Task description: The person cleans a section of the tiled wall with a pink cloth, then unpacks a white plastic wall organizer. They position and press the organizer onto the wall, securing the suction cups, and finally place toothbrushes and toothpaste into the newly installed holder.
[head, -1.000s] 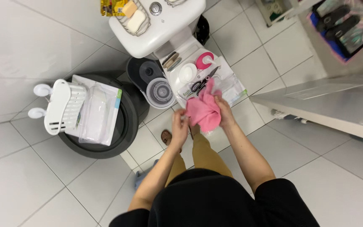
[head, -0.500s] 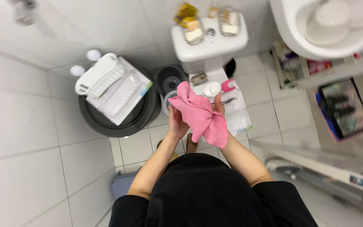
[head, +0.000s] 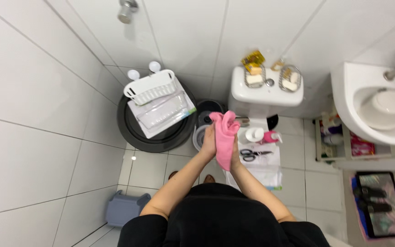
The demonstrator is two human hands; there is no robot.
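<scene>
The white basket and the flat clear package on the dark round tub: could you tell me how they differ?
The white basket is slatted, opaque and sits toward the wall; the flat clear package is see-through, smooth-topped and lies nearer the person. Both rest on the dark round tub, untouched by either hand.

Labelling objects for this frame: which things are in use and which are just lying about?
In use: pink cloth, held between left hand and right hand.

Lying about: scissors, white basket, dark tub, soap dishes, sink, grey stool.
</scene>
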